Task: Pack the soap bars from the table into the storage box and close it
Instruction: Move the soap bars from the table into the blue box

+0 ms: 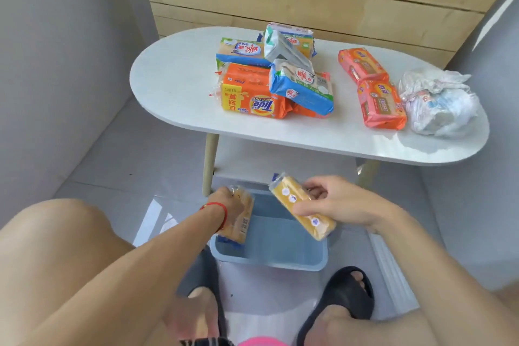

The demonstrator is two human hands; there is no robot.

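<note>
Soap bars [276, 76] lie piled in the frame's upper centre on the white surface [174, 87]. Lower down, both hands hover above the open blue storage box [269, 257]: left hand [229, 205] clasps one wrapped bar [241, 219], right hand [342, 202] pinches a yellow bar [302, 206].

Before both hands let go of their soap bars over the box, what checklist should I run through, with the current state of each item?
1. Storage box open, lid off: ok.
2. Space inside the box: ok, the interior looks empty.
3. Left hand holding its soap bar at the box's left wall: ok.
4. Right hand holding the yellow soap bar above the opening: ok.
5. Table cleared of soap: not ok, several packs remain.
6. Lid within reach: cannot tell.
</note>
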